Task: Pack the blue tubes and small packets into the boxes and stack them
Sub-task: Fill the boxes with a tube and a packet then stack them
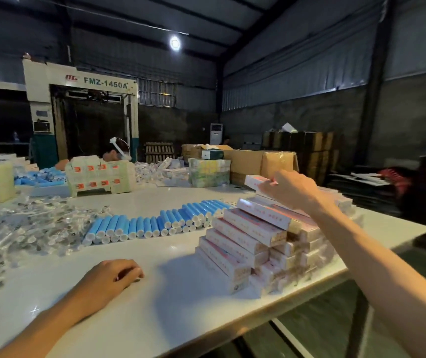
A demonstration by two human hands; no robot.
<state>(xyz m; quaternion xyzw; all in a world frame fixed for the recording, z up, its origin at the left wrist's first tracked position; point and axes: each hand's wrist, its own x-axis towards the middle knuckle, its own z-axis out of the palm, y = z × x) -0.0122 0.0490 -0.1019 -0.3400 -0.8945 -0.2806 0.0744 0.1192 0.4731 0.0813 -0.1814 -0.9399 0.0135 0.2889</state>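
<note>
- White and glossy, the worktop (175, 293) carries everything here, and its right corner juts out just past the stacked goods.
- Along its left edge sprawls a heap of small packets (33, 228), clear and crinkly, spilling down toward the near edge.
- Behind them, toward the far left corner, a second pile of tubes (41, 177) lies just beside a bundle of white cartons (101, 177) with orange marks.
- The left hand (108, 276) rests knuckles-up on bare worktop close to the near edge. Its fingers are loosely curled under and hold nothing, and it is apart from both packets and tubes.
- Across the middle runs a row of blue tubes (155, 223), lying side by side with their white caps turned to the near edge. Its left end meets the packet heap and its right end reaches the boxes.
- At the far edge, about the middle, sits a wrapped block (208, 173) of pale packs.
- By the right edge stands the stack of boxes (255, 244), pink and white, several layers deep and stepped like a stair on its near side.
- The right hand (292, 189) reaches over the far side of that stack, thumb and fingertips pinching the end of one box (255, 182). From here I cannot tell whether this one touches the top layer.
- Beyond it, at the far right corner, are brown cardboard cartons (263, 161).
</note>
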